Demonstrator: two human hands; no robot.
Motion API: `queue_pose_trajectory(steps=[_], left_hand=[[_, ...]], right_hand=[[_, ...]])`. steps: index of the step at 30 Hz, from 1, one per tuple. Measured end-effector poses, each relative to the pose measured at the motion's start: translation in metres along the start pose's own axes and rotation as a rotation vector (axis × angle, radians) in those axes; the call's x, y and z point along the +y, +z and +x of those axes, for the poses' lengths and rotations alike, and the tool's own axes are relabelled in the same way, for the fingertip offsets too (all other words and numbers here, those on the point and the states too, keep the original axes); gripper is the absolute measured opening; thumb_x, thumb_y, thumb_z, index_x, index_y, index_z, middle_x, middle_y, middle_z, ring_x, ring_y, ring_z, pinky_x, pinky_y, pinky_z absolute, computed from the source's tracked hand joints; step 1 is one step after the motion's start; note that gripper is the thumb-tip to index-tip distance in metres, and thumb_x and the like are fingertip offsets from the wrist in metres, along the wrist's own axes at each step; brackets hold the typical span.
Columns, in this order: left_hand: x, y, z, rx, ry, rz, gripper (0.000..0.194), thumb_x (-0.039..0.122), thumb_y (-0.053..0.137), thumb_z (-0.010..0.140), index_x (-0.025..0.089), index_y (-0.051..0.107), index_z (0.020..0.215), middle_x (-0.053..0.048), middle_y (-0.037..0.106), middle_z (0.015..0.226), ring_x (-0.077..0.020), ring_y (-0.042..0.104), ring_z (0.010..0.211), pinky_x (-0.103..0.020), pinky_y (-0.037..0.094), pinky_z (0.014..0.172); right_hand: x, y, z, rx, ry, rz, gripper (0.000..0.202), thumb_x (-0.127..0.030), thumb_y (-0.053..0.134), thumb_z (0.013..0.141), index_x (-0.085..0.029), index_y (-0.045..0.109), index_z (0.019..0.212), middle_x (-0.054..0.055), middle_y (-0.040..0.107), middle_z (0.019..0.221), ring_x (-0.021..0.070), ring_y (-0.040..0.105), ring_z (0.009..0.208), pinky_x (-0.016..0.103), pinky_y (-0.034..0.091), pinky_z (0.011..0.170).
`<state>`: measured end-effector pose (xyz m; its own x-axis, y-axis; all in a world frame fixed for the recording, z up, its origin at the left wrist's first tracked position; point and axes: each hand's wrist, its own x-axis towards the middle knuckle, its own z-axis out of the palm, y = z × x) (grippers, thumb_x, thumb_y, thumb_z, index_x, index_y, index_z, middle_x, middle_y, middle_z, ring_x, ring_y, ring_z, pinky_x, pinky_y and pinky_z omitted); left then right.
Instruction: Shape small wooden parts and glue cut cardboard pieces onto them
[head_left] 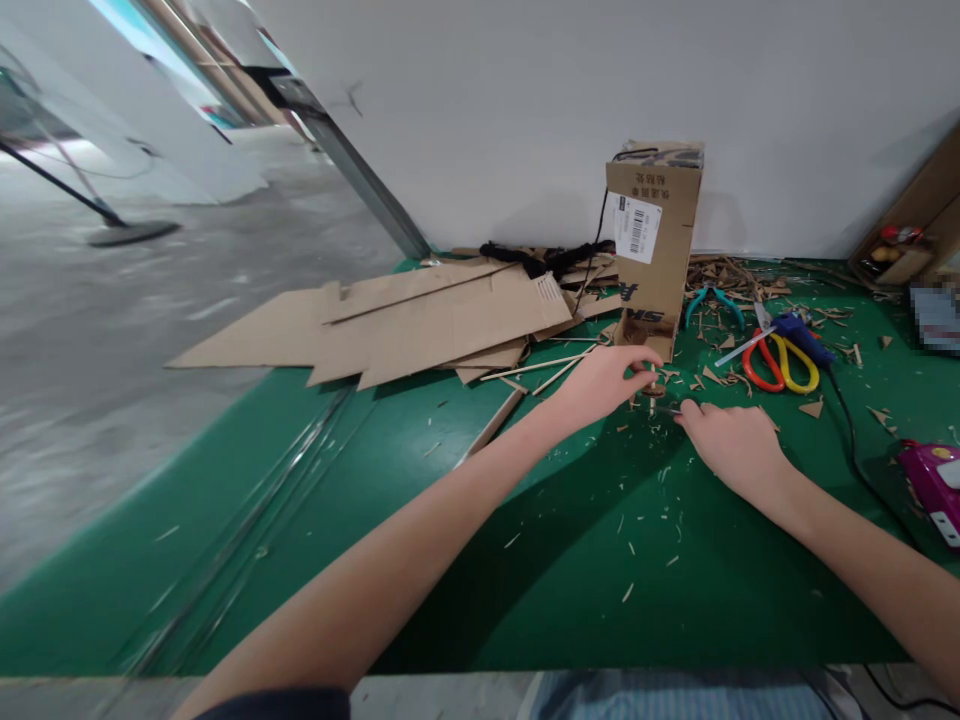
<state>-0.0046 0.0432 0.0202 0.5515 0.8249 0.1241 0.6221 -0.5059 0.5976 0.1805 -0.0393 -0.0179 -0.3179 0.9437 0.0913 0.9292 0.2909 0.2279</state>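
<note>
My left hand (pixel 600 388) pinches a short pale wooden stick (pixel 652 404) between thumb and fingertips. A small brown disc (pixel 655 391) sits around the stick, just under those fingers. Closed around a thin dark tool is my right hand (pixel 731 445); the tool's narrow tip (pixel 667 411) points left at the lower end of the stick. The tool's handle is hidden in the fist, so its kind cannot be told. Directly behind the hands stands a tall cardboard box (pixel 656 240) with a white label. Thin wooden sticks (pixel 536 368) lie beside my left wrist.
Flat cardboard sheets (pixel 442 315) are piled on the green tabletop (pixel 360 560) at left. To the right lie teal pliers (pixel 714 300), scissors (pixel 780 362) with red and yellow handles, a blue glue gun (pixel 802 335) with its cord, and a magenta object (pixel 934 480). Scraps are scattered around.
</note>
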Motion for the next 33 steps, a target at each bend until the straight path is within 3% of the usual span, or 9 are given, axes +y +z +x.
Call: queue_pose_trajectory(steps=[17,25,33], left_hand=[[0.006,-0.004,-0.003,-0.047,0.015,-0.01,0.03,0.023,0.046,0.086,0.021,0.066,0.108,-0.004,0.073,0.094,-0.0125,0.058,0.056,-0.025,0.043,0.054],[0.003,-0.004,-0.002,-0.057,0.06,0.047,0.035,0.024,0.044,0.087,0.021,0.065,0.115,-0.007,0.068,0.095,-0.0131,0.056,0.06,-0.026,0.042,0.056],[-0.008,-0.014,-0.004,-0.272,0.102,0.141,0.06,0.018,0.047,0.083,0.03,0.041,0.141,-0.009,0.049,0.118,-0.0132,0.053,0.07,-0.026,0.043,0.062]], right_hand=[[0.0,-0.004,0.0,0.002,-0.014,-0.014,0.041,-0.031,0.021,0.1,-0.017,0.059,0.095,0.007,0.067,0.073,0.0202,0.066,0.056,0.024,0.024,0.047],[0.001,-0.003,0.0,0.006,-0.012,-0.007,0.041,-0.032,0.021,0.1,-0.016,0.059,0.094,0.008,0.068,0.073,0.0158,0.064,0.056,0.025,0.022,0.047],[0.002,-0.001,0.002,0.023,-0.008,-0.001,0.041,-0.032,0.021,0.1,-0.017,0.059,0.094,0.007,0.066,0.068,0.0181,0.064,0.054,0.025,0.021,0.047]])
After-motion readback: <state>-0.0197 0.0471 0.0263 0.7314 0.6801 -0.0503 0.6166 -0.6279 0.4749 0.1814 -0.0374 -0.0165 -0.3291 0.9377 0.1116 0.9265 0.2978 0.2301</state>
